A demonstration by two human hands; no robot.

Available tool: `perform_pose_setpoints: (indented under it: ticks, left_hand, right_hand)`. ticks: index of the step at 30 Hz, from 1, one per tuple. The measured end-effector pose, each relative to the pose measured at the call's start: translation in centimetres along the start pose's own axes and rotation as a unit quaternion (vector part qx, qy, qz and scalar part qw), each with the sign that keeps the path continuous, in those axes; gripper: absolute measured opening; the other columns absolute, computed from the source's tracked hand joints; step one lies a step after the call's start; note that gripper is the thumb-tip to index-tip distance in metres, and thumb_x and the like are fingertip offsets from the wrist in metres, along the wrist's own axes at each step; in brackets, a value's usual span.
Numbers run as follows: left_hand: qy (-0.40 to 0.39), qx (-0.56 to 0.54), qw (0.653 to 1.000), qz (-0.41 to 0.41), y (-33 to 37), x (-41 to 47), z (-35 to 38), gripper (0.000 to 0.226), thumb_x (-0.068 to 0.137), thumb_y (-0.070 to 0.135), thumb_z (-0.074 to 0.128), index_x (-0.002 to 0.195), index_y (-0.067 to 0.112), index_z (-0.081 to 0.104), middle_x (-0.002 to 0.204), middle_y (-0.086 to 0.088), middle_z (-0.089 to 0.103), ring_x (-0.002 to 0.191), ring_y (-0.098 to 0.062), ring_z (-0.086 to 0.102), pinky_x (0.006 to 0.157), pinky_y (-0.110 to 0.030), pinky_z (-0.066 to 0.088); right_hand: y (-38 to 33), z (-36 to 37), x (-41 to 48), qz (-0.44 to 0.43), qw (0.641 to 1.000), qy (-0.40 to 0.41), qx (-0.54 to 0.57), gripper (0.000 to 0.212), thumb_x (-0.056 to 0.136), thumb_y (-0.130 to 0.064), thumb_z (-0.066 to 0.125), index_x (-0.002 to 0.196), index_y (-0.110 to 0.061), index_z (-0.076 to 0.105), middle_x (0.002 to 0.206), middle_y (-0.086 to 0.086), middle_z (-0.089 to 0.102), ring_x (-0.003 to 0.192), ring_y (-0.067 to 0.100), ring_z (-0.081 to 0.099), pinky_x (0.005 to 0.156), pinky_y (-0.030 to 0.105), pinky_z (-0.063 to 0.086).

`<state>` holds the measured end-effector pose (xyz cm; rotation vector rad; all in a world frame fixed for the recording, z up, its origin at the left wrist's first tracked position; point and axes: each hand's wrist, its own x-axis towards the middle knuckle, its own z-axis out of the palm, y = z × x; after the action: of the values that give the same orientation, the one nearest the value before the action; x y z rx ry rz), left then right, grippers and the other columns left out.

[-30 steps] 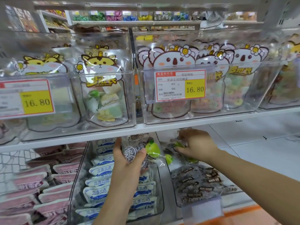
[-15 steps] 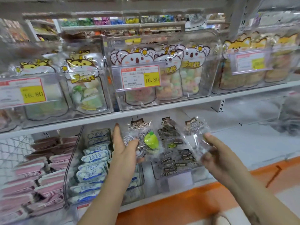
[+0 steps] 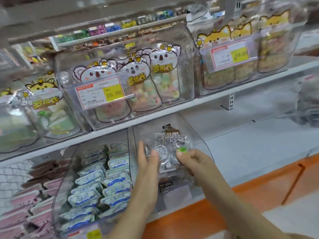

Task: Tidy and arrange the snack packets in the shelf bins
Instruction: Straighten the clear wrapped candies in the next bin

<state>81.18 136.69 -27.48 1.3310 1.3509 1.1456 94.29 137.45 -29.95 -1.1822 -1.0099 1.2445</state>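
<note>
The right hand [image 3: 193,161] is pinching the right edge of a clear snack packet [image 3: 168,147] between thumb and fingers, beside a small green spot on the wrapper. The left hand [image 3: 146,163] is lying flat with fingers straight against the packet's left side, thumb pressing on its front, so both hands are gripping the one packet between them. They are holding it upright, at the mouth of a clear lower bin [image 3: 198,135], above more dark-printed packets [image 3: 166,185] lying in that bin; motion blur is hiding the finer print.

Just left, a neighbouring clear bin is carrying rows of blue-and-white packets [image 3: 103,180], and further left pink packets [image 3: 25,200] are stacking up. On the white shelf [image 3: 172,112] above, a clear tub of koala-topped candy bags [image 3: 143,83] is showing a yellow 16.80 price tag [image 3: 113,94]. To its right sit fox-topped bags [image 3: 241,49]; to its left, yellow-animal bags [image 3: 46,104]. An orange floor strip [image 3: 259,192] is running along the near right.
</note>
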Motion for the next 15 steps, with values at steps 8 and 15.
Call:
perform_pose_setpoints:
  ticks: [8,15]
  left_hand:
    - [-0.039,0.112,0.989,0.087,0.3,0.2,-0.8,0.096,0.069,0.051,0.067,0.136,0.063,0.001,0.134,0.042,0.01,0.125,0.014,0.018,0.1,-0.021,0.024]
    - [-0.186,0.304,0.927,0.116,1.9,0.3,-4.3,0.107,0.074,0.04,0.074,0.123,0.076,-0.014,0.136,0.032,0.032,0.105,0.02,0.043,0.085,-0.014,0.043]
  right_hand:
    - [-1.0,-1.7,-0.3,-0.016,0.998,-0.055,-0.037,0.036,0.064,-0.039,0.076,0.085,-0.014,0.059,0.076,0.002,0.054,0.059,0.007,0.052,0.054,0.016,0.041]
    - [-4.2,-3.7,-0.2,-0.115,0.927,-0.227,-0.276,0.103,0.058,-0.045,0.084,0.135,-0.055,0.017,0.138,-0.034,0.033,0.123,-0.015,0.039,0.099,0.015,0.042]
